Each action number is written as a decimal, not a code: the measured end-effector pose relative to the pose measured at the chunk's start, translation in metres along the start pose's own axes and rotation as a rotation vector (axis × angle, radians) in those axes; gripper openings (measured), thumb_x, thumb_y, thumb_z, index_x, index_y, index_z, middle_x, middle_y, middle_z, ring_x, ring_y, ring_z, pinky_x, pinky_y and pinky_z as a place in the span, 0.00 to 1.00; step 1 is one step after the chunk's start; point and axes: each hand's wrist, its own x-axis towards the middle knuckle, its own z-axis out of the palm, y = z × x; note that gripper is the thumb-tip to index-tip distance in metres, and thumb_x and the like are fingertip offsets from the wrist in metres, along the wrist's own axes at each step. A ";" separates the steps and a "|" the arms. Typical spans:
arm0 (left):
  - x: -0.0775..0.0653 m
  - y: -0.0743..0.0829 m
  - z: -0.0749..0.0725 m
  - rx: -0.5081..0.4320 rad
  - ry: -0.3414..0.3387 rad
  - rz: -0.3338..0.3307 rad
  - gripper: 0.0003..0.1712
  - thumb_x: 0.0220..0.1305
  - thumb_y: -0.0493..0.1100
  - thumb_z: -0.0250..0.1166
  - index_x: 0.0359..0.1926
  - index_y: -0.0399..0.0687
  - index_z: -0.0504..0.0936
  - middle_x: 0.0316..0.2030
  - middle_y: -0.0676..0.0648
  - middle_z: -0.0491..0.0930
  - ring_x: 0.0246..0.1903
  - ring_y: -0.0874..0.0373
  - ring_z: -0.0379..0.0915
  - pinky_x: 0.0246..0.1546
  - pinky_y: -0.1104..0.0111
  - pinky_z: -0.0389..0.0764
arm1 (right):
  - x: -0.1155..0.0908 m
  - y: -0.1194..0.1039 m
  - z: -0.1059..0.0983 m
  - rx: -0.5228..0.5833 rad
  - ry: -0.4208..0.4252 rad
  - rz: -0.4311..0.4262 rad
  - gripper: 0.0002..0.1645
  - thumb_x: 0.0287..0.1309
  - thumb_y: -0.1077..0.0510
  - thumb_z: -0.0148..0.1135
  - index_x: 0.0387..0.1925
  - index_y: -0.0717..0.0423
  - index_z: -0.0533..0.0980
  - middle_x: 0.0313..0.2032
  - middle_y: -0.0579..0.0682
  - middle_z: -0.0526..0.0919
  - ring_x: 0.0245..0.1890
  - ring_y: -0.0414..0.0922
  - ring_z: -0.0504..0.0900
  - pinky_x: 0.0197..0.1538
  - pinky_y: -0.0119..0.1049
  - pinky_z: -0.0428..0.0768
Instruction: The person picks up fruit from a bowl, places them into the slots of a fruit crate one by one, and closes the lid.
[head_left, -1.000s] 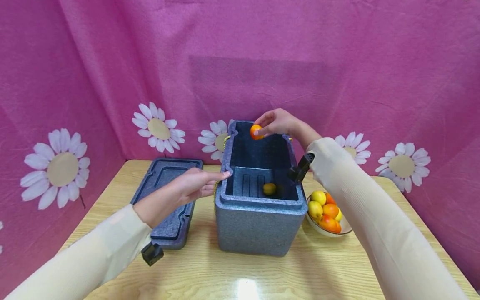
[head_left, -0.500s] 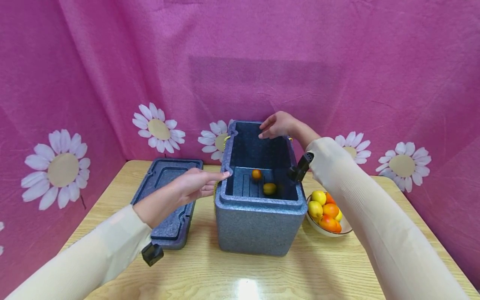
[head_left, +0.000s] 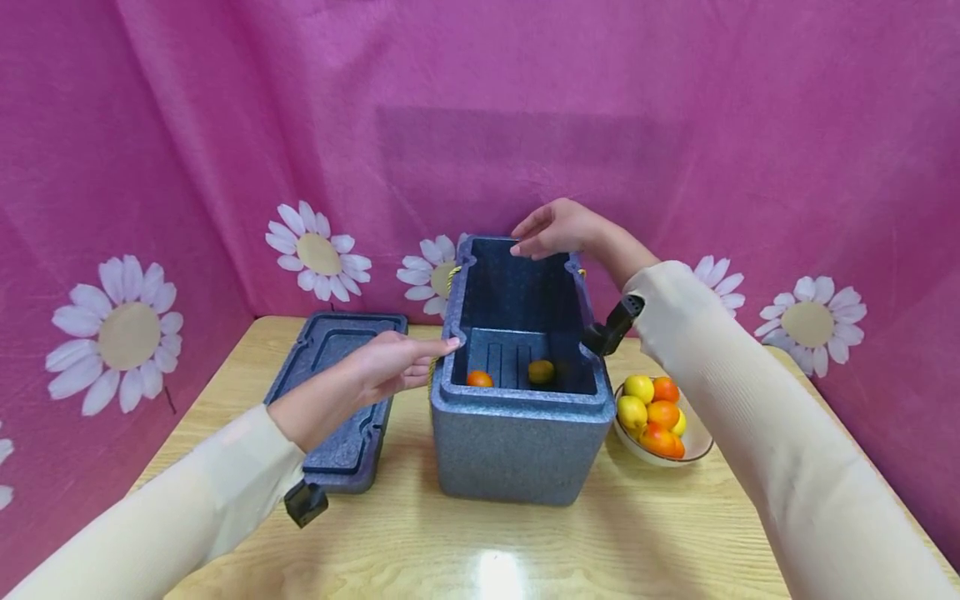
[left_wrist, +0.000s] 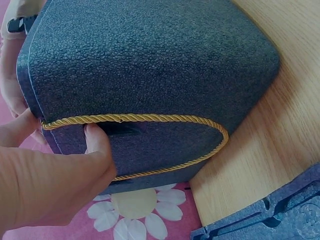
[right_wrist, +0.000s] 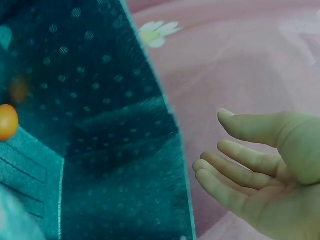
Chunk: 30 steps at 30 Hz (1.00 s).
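Observation:
A grey foam cooler box (head_left: 517, 458) stands uncovered on the table. Inside, an orange fruit (head_left: 480, 379) lies on the floor by the near left corner, beside a dim yellowish fruit (head_left: 541, 372). My left hand (head_left: 390, 367) grips the box's left wall, thumb on the rim. In the left wrist view its finger presses the outer side by the yellow rope handle (left_wrist: 150, 118). Above the far end of the box, my right hand (head_left: 562, 229) hovers with nothing in its loosely bent fingers; the right wrist view shows the thumb apart from them.
Left of the box lies its grey lid (head_left: 330, 458), flat on the wooden table (head_left: 360, 542). A white bowl (head_left: 701, 437) of yellow and orange fruits (head_left: 660, 412) stands at the right. Pink cloth (head_left: 525, 83) with daisies hangs close behind.
My right hand has let go of the orange fruit, which dropped into the box and rolled to the near left corner. The hand then rose slightly. My left hand has stayed on the rim.

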 end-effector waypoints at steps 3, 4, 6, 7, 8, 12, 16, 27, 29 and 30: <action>-0.001 0.000 0.000 0.000 -0.009 0.010 0.50 0.64 0.52 0.63 0.74 0.36 0.44 0.72 0.40 0.58 0.71 0.44 0.56 0.70 0.58 0.66 | -0.010 0.000 -0.006 0.004 0.000 -0.019 0.27 0.61 0.54 0.63 0.59 0.61 0.73 0.57 0.60 0.80 0.56 0.53 0.81 0.66 0.48 0.74; -0.001 -0.001 0.000 0.001 -0.011 0.012 0.50 0.64 0.52 0.63 0.74 0.36 0.44 0.72 0.40 0.57 0.72 0.44 0.56 0.70 0.58 0.65 | -0.013 0.002 -0.008 0.007 0.005 -0.024 0.27 0.61 0.54 0.63 0.58 0.61 0.73 0.56 0.60 0.81 0.54 0.51 0.82 0.66 0.48 0.74; -0.002 -0.001 -0.001 0.000 -0.012 0.014 0.50 0.65 0.52 0.63 0.74 0.36 0.44 0.73 0.39 0.56 0.72 0.44 0.55 0.71 0.58 0.65 | -0.020 0.006 -0.012 0.008 0.017 -0.039 0.27 0.60 0.53 0.64 0.58 0.61 0.74 0.55 0.59 0.82 0.50 0.48 0.83 0.66 0.49 0.74; -0.002 -0.001 -0.001 0.000 -0.013 0.015 0.49 0.65 0.52 0.62 0.74 0.36 0.44 0.73 0.39 0.56 0.72 0.44 0.55 0.71 0.58 0.65 | -0.024 0.009 -0.014 0.010 0.026 -0.045 0.26 0.60 0.53 0.64 0.58 0.61 0.74 0.54 0.58 0.82 0.48 0.46 0.84 0.66 0.49 0.74; -0.002 -0.001 -0.002 -0.002 -0.014 0.016 0.49 0.65 0.51 0.62 0.74 0.36 0.44 0.73 0.39 0.56 0.72 0.44 0.55 0.71 0.58 0.64 | -0.027 0.012 -0.015 0.008 0.034 -0.049 0.26 0.60 0.53 0.64 0.57 0.60 0.75 0.53 0.58 0.83 0.47 0.45 0.84 0.66 0.49 0.74; -0.002 -0.001 -0.004 -0.009 -0.016 0.020 0.48 0.66 0.51 0.62 0.73 0.35 0.45 0.72 0.40 0.58 0.71 0.45 0.57 0.71 0.58 0.64 | -0.039 0.029 -0.019 0.018 0.063 -0.065 0.25 0.59 0.54 0.64 0.56 0.62 0.75 0.48 0.55 0.86 0.43 0.43 0.85 0.65 0.49 0.75; 0.000 -0.002 -0.006 -0.004 -0.020 0.026 0.48 0.66 0.51 0.62 0.74 0.35 0.44 0.72 0.40 0.57 0.72 0.45 0.56 0.71 0.58 0.64 | -0.048 0.050 -0.019 0.041 0.080 -0.065 0.26 0.59 0.55 0.65 0.56 0.64 0.75 0.44 0.52 0.87 0.38 0.37 0.85 0.60 0.43 0.80; -0.001 -0.002 -0.006 0.000 -0.013 0.024 0.49 0.65 0.52 0.62 0.74 0.35 0.44 0.72 0.39 0.57 0.72 0.45 0.56 0.71 0.58 0.65 | -0.070 0.113 -0.010 0.000 0.058 -0.019 0.28 0.59 0.51 0.64 0.56 0.62 0.74 0.50 0.57 0.85 0.39 0.33 0.83 0.50 0.30 0.82; -0.002 -0.002 -0.005 0.002 -0.008 0.021 0.49 0.65 0.52 0.62 0.74 0.35 0.44 0.73 0.39 0.57 0.72 0.45 0.55 0.71 0.58 0.65 | -0.073 0.123 -0.007 -0.007 0.056 -0.014 0.28 0.59 0.51 0.65 0.56 0.62 0.75 0.50 0.58 0.85 0.39 0.32 0.83 0.49 0.27 0.81; -0.001 -0.002 -0.005 0.002 -0.009 0.021 0.49 0.65 0.52 0.62 0.74 0.35 0.44 0.73 0.39 0.57 0.72 0.45 0.55 0.71 0.58 0.64 | -0.075 0.128 -0.006 -0.003 0.055 -0.008 0.28 0.59 0.51 0.65 0.56 0.63 0.75 0.50 0.58 0.85 0.39 0.31 0.83 0.48 0.27 0.81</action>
